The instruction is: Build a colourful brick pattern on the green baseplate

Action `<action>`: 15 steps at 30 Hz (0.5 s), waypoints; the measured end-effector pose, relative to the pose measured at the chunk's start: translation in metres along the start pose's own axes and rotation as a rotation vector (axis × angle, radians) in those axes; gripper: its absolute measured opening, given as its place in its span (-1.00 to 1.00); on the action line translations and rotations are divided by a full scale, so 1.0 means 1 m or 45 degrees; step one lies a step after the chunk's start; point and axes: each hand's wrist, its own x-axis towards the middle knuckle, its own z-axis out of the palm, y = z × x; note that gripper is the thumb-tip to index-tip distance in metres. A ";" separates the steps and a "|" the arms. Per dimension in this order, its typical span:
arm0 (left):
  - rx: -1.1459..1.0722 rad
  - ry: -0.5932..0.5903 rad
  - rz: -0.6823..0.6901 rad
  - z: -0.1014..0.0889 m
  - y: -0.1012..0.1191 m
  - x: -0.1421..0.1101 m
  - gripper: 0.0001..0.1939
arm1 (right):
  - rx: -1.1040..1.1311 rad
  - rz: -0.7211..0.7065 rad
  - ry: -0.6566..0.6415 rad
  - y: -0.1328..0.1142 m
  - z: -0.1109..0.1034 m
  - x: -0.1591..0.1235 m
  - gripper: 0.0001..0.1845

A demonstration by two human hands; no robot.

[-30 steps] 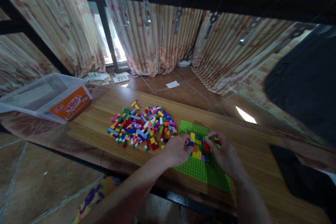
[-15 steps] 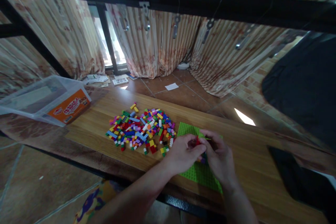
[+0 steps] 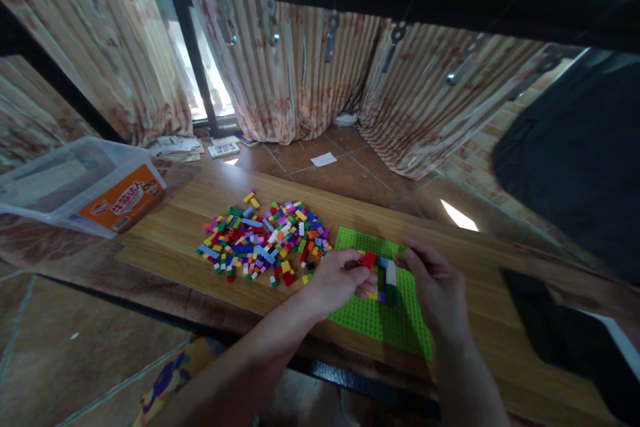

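Note:
A green baseplate (image 3: 350, 320) lies on the wooden table, with a ring of joined bricks on it, among them a white brick (image 3: 391, 273) and a purple brick (image 3: 382, 297). Over the ring's left side, my left hand (image 3: 336, 282) pinches a red brick (image 3: 369, 259) between thumb and forefinger. My right hand (image 3: 439, 280) is at the plate's right side, thumb and forefinger closed on a small greenish brick (image 3: 401, 251), partly covered by the fingertips. Left of the plate spreads a loose pile of mixed coloured bricks (image 3: 265, 240).
A clear plastic box (image 3: 60, 210) with an orange label stands at the table's left end. Something flat and black (image 3: 537, 320) lies to the right. Beyond the table, a sheet of paper (image 3: 324, 159) rests on the tiled floor before striped curtains (image 3: 300, 80).
My hands have drawn apart from where they met over the plate. The right one moved right with the greenish brick, the left slightly left with the red brick, uncovering the ring of bricks.

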 end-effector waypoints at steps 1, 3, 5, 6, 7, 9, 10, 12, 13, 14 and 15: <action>0.008 0.002 -0.004 -0.001 0.001 0.000 -0.96 | -0.023 0.029 -0.006 0.002 -0.004 0.001 -0.62; 0.134 0.002 0.020 -0.006 0.004 0.001 -0.95 | -0.087 0.082 -0.040 0.006 -0.010 0.002 -0.59; 0.452 0.023 0.128 -0.014 0.008 0.001 -0.94 | -0.179 0.087 -0.070 0.009 -0.014 0.000 -0.59; 0.669 0.056 0.206 -0.019 0.010 0.001 -0.94 | -0.232 0.072 -0.084 0.009 -0.015 -0.001 -0.59; 0.902 0.106 0.292 -0.024 0.013 0.000 -0.93 | -0.285 0.056 -0.099 0.008 -0.015 -0.003 -0.60; 1.313 0.239 0.379 -0.035 0.020 -0.003 -0.89 | -0.389 0.041 -0.135 0.006 -0.012 -0.006 -0.62; 1.464 0.277 0.376 -0.040 0.024 -0.005 -0.86 | -0.435 0.044 -0.153 0.005 -0.010 -0.007 -0.63; 1.648 0.282 0.319 -0.049 0.032 -0.008 -0.82 | -0.522 0.048 -0.178 0.002 -0.006 -0.009 -0.65; 1.697 0.272 0.297 -0.054 0.036 -0.009 -0.81 | -0.567 0.040 -0.182 0.002 -0.003 -0.009 -0.67; 1.731 0.265 0.281 -0.058 0.039 -0.010 -0.79 | -0.614 0.025 -0.182 0.001 -0.001 -0.010 -0.68; 1.758 0.266 0.273 -0.062 0.041 -0.010 -0.78 | -0.667 0.010 -0.181 0.000 0.001 -0.010 -0.70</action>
